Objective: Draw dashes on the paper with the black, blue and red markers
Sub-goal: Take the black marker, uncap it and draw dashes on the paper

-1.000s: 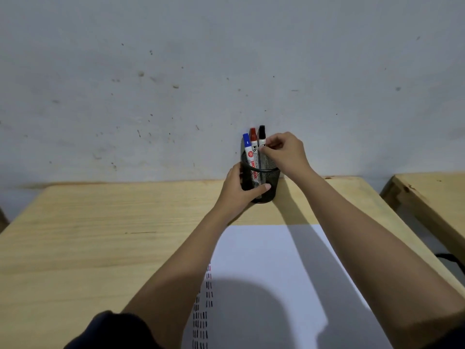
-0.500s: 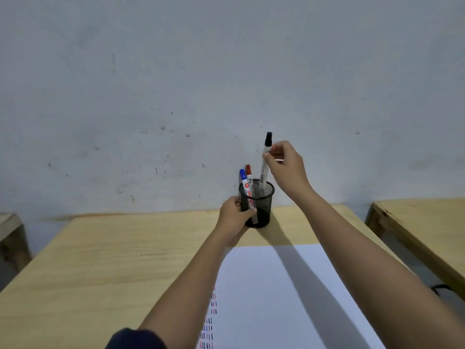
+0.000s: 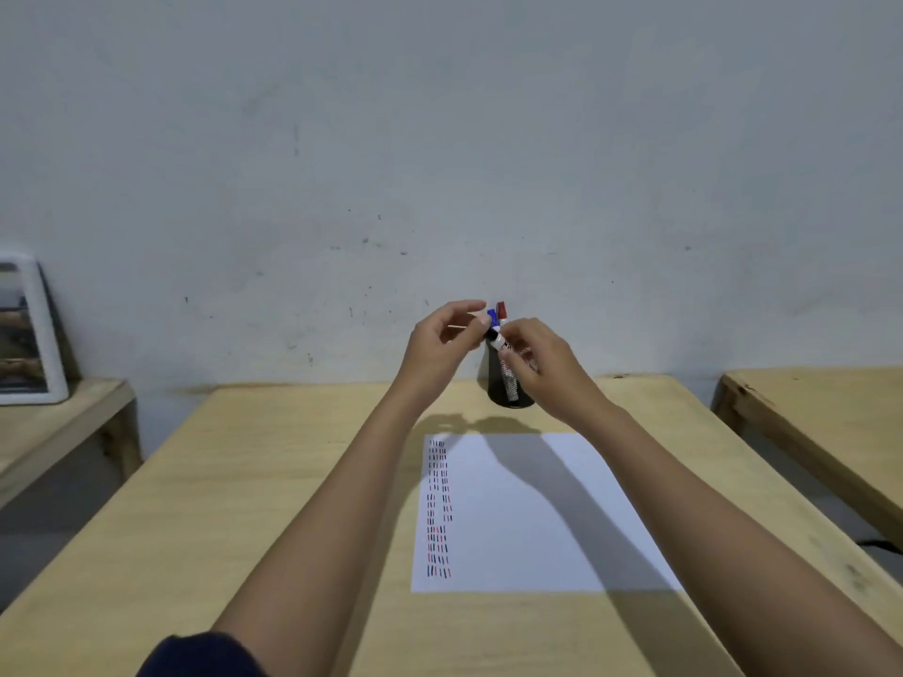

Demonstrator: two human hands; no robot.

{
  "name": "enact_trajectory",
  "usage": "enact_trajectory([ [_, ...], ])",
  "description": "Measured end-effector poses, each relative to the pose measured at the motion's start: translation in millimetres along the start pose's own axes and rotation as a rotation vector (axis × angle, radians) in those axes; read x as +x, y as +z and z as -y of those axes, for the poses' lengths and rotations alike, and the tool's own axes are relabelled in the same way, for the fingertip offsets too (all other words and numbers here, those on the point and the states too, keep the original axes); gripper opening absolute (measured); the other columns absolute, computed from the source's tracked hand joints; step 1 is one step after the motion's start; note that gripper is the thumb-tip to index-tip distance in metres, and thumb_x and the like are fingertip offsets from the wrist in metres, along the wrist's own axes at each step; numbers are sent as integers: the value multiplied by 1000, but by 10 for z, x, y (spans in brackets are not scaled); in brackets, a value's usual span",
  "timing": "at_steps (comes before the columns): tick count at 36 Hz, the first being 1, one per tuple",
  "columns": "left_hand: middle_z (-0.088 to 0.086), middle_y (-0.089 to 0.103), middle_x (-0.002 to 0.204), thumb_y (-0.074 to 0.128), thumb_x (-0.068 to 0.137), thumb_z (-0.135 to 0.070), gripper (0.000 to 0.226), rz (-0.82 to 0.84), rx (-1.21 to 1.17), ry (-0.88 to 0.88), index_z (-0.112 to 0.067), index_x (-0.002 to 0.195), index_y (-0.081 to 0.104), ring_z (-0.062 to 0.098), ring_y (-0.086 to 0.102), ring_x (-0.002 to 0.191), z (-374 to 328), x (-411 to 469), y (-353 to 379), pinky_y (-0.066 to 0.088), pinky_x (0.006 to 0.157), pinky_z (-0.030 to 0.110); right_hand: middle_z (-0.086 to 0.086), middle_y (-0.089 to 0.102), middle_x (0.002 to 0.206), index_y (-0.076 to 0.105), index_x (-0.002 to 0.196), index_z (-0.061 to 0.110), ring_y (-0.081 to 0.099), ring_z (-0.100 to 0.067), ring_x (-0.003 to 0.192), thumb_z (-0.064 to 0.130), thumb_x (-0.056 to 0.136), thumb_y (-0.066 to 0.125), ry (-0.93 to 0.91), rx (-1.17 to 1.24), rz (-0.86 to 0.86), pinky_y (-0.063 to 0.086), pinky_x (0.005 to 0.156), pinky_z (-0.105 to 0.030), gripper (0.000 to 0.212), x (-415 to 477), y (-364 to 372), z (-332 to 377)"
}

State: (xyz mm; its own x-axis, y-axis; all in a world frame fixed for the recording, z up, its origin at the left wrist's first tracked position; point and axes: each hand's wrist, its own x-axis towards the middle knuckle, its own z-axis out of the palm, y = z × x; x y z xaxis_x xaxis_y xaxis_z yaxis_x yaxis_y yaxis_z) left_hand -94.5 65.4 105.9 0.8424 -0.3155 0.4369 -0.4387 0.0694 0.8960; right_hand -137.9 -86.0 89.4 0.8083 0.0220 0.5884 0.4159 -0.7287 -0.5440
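Right hand [image 3: 540, 364] holds the black marker [image 3: 498, 340] above the counter's [image 3: 244, 481] far edge; left hand [image 3: 442, 342] fingers apparently pinch its cap. Paper [image 3: 527, 520] lies centred.

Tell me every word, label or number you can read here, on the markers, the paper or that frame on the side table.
No text can be read.
White-barrelled black marker, held between both hands: dark print on the barrel, too blurred to read.
Marker barrel inside the black mesh pen cup: print, too blurred to read.
White sheet of paper: only black, blue and red dashes, no letters or numbers.
White-framed picture at the left: too blurred to tell.
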Motion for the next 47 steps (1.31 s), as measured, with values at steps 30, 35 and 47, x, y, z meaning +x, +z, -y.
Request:
enact_trajectory([
  [30,-3,70,71,61,86,-2,9,-175,-256,-132,0,93,67,1,67,65,315,-351,-31,54,70,12,2,65,58,62,77,7,61,-5,51,8,90,57,644,1522,-371,52,53,-11,14,-330,334,162],
  [35,-2,66,73,62,88,-12,12,-197,-39,-118,-3,92,67,-5,64,61,365,-330,-43,52,70,10,1,66,56,61,78,2,63,-6,51,9,92,54,618,1442,-368,54,57,-12,17,-304,384,131],
  [47,-5,62,52,68,83,-21,22,-212,24,-347,-10,64,65,4,59,52,495,-369,-443,51,81,27,-3,63,70,63,82,4,62,-6,57,5,93,51,527,1260,-305,54,61,-12,16,-349,199,20],
])
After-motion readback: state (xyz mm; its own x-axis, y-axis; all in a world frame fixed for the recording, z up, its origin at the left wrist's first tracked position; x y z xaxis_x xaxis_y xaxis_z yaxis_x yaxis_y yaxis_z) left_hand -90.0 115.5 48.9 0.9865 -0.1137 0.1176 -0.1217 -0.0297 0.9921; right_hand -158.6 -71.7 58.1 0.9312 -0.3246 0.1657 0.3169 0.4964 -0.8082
